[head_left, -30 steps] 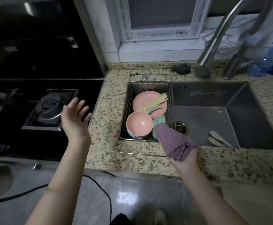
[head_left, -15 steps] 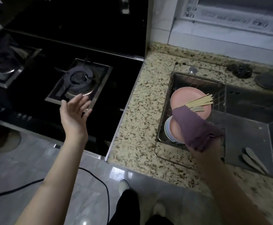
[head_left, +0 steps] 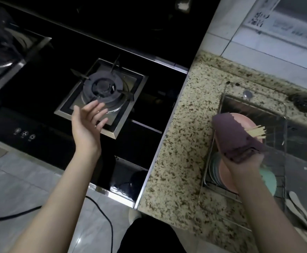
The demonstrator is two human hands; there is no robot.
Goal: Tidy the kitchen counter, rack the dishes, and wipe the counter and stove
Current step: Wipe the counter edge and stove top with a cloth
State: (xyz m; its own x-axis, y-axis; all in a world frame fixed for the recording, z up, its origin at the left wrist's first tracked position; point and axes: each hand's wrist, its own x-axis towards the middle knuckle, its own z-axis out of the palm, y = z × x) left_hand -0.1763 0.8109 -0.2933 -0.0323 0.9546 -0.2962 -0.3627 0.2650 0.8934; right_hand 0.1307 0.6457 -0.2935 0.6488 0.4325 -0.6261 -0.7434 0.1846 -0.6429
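Left hand (head_left: 88,125) is hovering w/ fingers spread loose over the black stove (head_left: 39,99), holding nothing. Right hand (head_left: 243,164) is gripping a purple cloth (head_left: 234,137) above the dish rack (head_left: 222,99). Window label unreadable.

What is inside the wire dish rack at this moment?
The wire dish rack holds a pink plate, chopsticks and stacked bowls. The right hand gripping the purple cloth covers the middle, so anything there is hidden.
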